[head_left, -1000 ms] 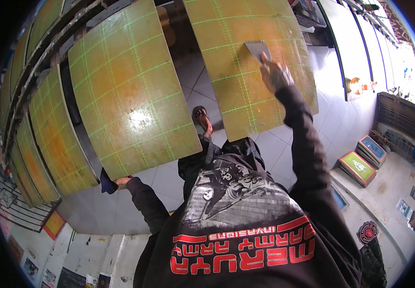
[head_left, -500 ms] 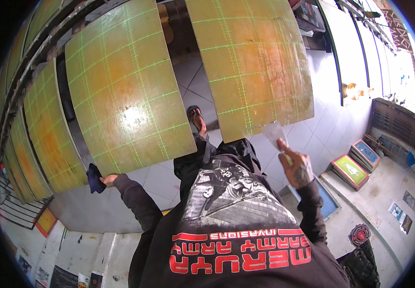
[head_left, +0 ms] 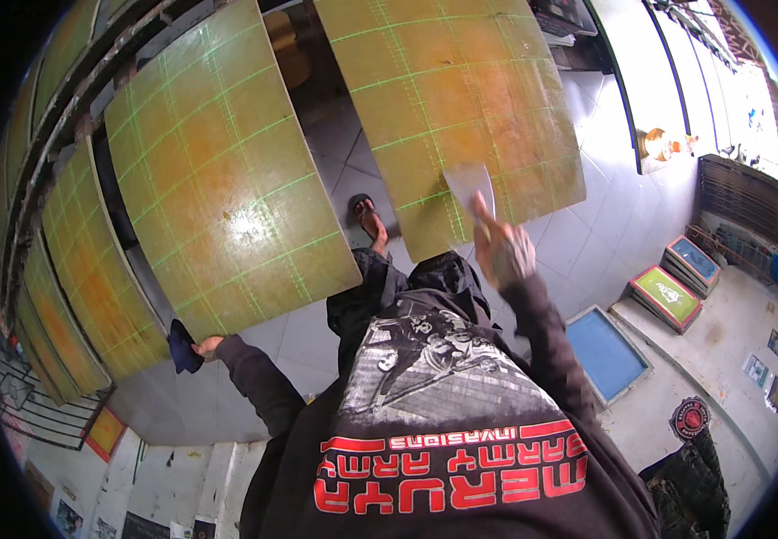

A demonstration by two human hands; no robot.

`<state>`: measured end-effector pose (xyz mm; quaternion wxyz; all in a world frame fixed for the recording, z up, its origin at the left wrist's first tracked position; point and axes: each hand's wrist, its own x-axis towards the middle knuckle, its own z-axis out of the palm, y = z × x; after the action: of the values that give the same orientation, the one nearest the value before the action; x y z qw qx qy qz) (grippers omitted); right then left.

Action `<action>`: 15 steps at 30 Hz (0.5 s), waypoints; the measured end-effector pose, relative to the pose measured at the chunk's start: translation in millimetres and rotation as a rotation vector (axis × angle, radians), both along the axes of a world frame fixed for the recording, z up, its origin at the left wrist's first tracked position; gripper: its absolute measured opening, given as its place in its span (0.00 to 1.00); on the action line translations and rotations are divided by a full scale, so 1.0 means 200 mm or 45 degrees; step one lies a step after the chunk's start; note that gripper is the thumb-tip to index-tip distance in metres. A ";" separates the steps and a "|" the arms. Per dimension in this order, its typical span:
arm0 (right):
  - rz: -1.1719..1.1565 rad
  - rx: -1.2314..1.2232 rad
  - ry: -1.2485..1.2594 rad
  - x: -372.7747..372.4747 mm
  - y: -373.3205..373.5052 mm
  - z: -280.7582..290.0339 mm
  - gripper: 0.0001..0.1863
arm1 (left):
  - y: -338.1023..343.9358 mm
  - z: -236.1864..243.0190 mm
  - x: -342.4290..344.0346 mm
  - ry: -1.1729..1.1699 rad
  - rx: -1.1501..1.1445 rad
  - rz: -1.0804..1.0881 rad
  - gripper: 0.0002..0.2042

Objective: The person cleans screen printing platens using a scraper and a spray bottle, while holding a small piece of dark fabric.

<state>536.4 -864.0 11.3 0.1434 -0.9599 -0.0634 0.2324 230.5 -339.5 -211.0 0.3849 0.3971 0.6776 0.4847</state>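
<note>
Scraper (head_left: pixel 471 185), clamped in the fingers of the right hand (head_left: pixel 504 251), was over the one-o'clock panel (head_left: pixel 461 85); the left hand (head_left: pixel 209 347) gripped dark cloth (head_left: pixel 184 347) at eight o'clock. Scraping seemed in hand, the next stroke probably calling for a flat blade.

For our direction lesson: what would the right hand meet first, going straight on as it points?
Probably the green-lined board, under the scraper it holds; whether they already touch is unclear.
</note>
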 end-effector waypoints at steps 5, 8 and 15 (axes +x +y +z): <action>-0.012 0.187 -0.191 0.36 0.03 0.06 0.25 | -0.03 0.01 -0.04 -0.010 0.009 0.028 0.27; -0.009 0.232 -0.259 0.23 -0.03 0.21 0.25 | -0.04 0.00 -0.04 0.000 0.027 0.040 0.27; -0.028 0.170 -0.146 -0.07 -0.16 -0.08 0.28 | -0.08 0.00 -0.04 0.021 0.022 0.058 0.28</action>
<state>522.4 -896.1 -4.1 0.2058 -0.9605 -0.0764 0.1708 221.9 -356.5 -211.8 0.3647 0.3889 0.6854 0.4959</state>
